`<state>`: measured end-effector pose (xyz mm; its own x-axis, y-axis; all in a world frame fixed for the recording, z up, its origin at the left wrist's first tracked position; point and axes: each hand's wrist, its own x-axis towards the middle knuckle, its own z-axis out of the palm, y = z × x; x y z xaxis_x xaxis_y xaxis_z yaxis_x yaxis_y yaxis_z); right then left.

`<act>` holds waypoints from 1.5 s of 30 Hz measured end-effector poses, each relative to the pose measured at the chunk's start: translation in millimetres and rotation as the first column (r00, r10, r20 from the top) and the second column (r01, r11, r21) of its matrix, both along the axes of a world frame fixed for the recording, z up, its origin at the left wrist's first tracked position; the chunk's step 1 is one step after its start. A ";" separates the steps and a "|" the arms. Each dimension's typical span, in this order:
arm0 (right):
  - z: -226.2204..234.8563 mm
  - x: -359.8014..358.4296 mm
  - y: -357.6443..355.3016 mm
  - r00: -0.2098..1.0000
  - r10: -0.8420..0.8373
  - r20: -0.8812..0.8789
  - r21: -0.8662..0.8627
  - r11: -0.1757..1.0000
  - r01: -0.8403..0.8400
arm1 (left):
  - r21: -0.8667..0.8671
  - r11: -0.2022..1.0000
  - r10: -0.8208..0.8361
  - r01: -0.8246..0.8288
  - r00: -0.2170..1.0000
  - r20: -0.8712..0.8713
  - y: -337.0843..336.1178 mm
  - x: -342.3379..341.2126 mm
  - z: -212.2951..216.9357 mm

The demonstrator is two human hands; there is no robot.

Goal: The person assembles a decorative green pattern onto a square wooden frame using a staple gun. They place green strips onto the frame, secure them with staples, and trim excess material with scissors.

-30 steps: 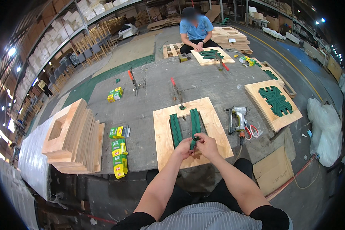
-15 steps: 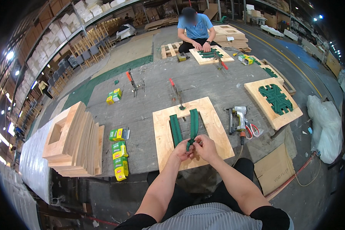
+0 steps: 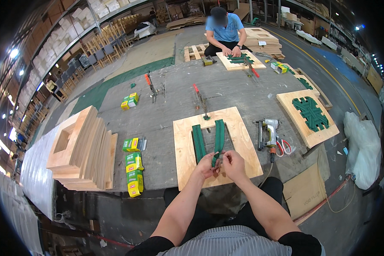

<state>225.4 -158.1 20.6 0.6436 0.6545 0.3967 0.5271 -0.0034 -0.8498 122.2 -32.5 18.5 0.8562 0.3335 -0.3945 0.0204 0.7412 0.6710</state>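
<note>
A square plywood frame [image 3: 248,160] lies in front of me, with two green webbing straps running across its opening. My left hand [image 3: 207,166] pinches the near end of the right strap [image 3: 219,135] at the frame's near edge. Just beside it, my right hand [image 3: 234,166] has its fingers curled together at the strap end; what is between them, if anything, is hidden. The left strap [image 3: 198,143] lies by the opening's left side, untouched. At the frame's far edge sits a red-handled clamp [image 3: 205,112].
To the right are a staple gun [image 3: 269,132], red-handled scissors [image 3: 283,147] and a frame with woven green webbing [image 3: 310,113]. Stacked frames [image 3: 83,153] and green-yellow boxes [image 3: 134,162] stand left. Across the table a co-worker [image 3: 225,32] handles another webbed frame.
My right hand has drawn slightly right, away from the strap end, while the left keeps its pinch there. The whole view has shifted slightly.
</note>
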 end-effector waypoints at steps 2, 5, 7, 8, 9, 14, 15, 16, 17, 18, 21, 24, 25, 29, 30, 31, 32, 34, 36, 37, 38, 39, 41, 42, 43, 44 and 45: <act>-2.5 1.0 -8.0 0.969 0.001 -0.247 0.022 1.000 0.004 | -0.007 1.000 0.001 0.000 1.000 0.019 -2.2 -1.7 2.8; 7.2 -4.8 -25.3 0.763 0.063 -0.643 0.083 0.996 -0.012 | 0.032 0.999 0.020 -0.020 1.000 0.002 -2.7 -5.5 4.2; 14.7 -8.8 -35.9 0.660 0.112 -0.743 0.153 0.988 0.005 | 0.001 0.999 0.042 -0.042 0.999 -0.026 -3.4 -4.5 5.0; 18.9 -10.1 -41.4 0.655 0.123 -0.746 0.166 0.986 0.004 | -0.010 0.999 0.051 -0.052 0.998 -0.041 -3.0 -4.7 4.6; 23.1 -11.1 -46.7 0.650 0.134 -0.748 0.178 0.984 0.003 | -0.011 0.999 0.046 -0.046 0.999 -0.022 -2.4 -5.6 4.0; 36.6 -10.1 -75.2 0.699 0.159 -0.697 0.208 0.978 -0.015 | 0.013 0.999 0.052 -0.051 0.999 -0.018 -3.0 -4.6 0.0; 39.0 -8.0 -81.9 0.715 0.167 -0.679 0.214 0.977 -0.025 | 0.016 0.998 0.056 -0.056 0.998 -0.019 -2.6 -4.0 -1.3; 41.6 -5.1 -88.8 0.731 0.173 -0.660 0.220 0.975 -0.032 | 0.018 0.998 0.058 -0.058 0.998 -0.019 -1.4 -2.8 -2.2; 46.8 -3.2 -100.1 0.748 0.151 -0.646 0.199 0.980 -0.026 | 0.025 0.999 0.047 -0.047 0.999 -0.014 -1.8 -0.6 -2.9; 51.3 -0.4 -110.8 0.762 0.130 -0.634 0.177 0.984 -0.021 | 0.000 0.998 0.057 -0.057 0.998 -0.025 -1.0 0.5 -6.0; 62.9 8.8 -154.0 0.798 0.105 -0.594 0.178 0.984 0.003 | -0.002 0.999 0.049 -0.049 0.998 -0.043 -0.4 7.3 -12.6; 70.8 20.4 -223.4 0.858 0.008 -0.513 -0.012 1.000 -0.016 | -0.066 0.992 0.102 -0.112 0.985 -0.141 2.9 7.4 -15.6; 77.9 23.9 -245.9 0.862 -0.036 -0.506 -0.073 0.997 -0.001 | 0.022 0.995 0.098 -0.096 0.988 -0.122 7.3 -0.5 -18.8; 109.7 17.5 -362.8 0.811 -0.326 -0.486 -0.403 0.907 0.123 | 0.027 0.990 0.141 -0.140 0.990 -0.029 15.2 -9.2 -39.5; 110.9 8.5 -394.6 0.791 -0.414 -0.452 -0.520 0.842 0.144 | -0.007 0.996 0.091 -0.091 0.995 0.032 16.0 -7.9 -41.8; 113.4 -6.5 -424.1 0.768 -0.484 -0.419 -0.620 0.770 0.147 | 0.013 0.997 0.073 -0.073 0.997 0.039 14.2 -8.2 -39.8; 117.3 -21.3 -449.5 0.755 -0.535 -0.379 -0.705 0.695 0.139 | 0.042 0.998 0.047 -0.049 0.997 0.056 13.0 -6.7 -36.7; 124.1 -57.4 -488.7 0.723 -0.602 -0.339 -0.822 0.563 0.083 | 0.024 1.000 0.015 -0.018 0.994 0.110 11.8 -7.2 -34.2; 124.1 -95.0 -521.3 0.636 -0.670 -0.383 -0.879 0.475 -0.029 | -0.016 1.000 -0.025 0.027 0.992 0.122 19.3 -8.2 -36.8; 124.2 -112.1 -534.7 0.588 -0.703 -0.401 -0.896 0.435 -0.091 | -0.027 0.999 -0.038 0.042 0.990 0.133 21.6 -9.0 -38.5; 126.2 -127.4 -545.5 0.540 -0.723 -0.431 -0.890 0.440 -0.121 | -0.035 0.998 -0.053 0.059 0.988 0.143 24.1 -8.0 -40.1; 129.2 -139.9 -553.6 0.494 -0.737 -0.460 -0.881 0.449 -0.150 | -0.015 0.996 -0.080 0.083 0.985 0.155 28.9 -7.9 -42.2; 135.7 -161.2 -567.6 0.413 -0.776 -0.477 -0.878 0.435 -0.199 | -0.018 0.994 -0.106 0.111 0.978 0.180 38.0 -12.1 -49.7; 138.4 -170.3 -573.1 0.375 -0.801 -0.466 -0.884 0.411 -0.220 | -0.014 0.994 -0.109 0.113 0.978 0.180 37.7 -9.7 -49.0; 140.3 -179.0 -577.7 0.338 -0.825 -0.454 -0.889 0.389 -0.243 | -0.019 0.997 -0.074 0.078 0.988 0.134 36.3 -6.8 -47.8; 139.1 -185.8 -580.8 0.359 -0.839 -0.409 -0.908 0.333 -0.256 | -0.022 0.999 -0.035 0.037 0.996 0.087 28.5 -5.6 -39.5; 135.3 -193.5 -583.6 0.381 -0.847 -0.370 -0.921 0.282 -0.269 | -0.016 1.000 0.005 -0.005 0.999 0.039 24.4 -4.5 -33.6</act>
